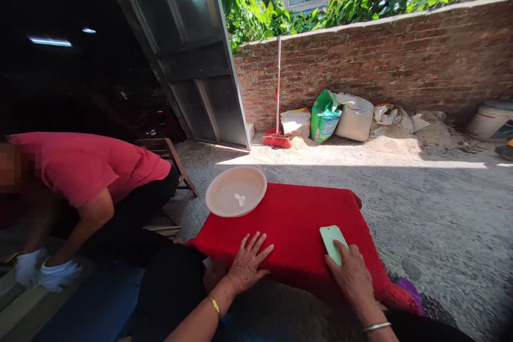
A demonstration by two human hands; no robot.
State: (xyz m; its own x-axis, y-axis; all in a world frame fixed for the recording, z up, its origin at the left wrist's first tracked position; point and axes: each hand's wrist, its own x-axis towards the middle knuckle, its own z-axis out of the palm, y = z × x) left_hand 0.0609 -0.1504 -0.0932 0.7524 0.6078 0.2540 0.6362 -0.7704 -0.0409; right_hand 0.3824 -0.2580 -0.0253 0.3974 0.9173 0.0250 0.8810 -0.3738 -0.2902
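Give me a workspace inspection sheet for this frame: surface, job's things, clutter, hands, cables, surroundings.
Surface: red cloth over a low stand, on a concrete yard floor.
Job's things: green phone flat on the cloth; pale round basin at the far left corner, a little water and a white scrap inside.
Clutter: nothing seen on the cloth besides these.
Hands: left hand flat, fingers spread, on the cloth's near edge; right hand resting on the phone's near end, no closed grip.
Cables: nothing seen.
Surroundings: person in a red shirt bent over at left, white gloves; brick wall; red broom; sacks; metal door.
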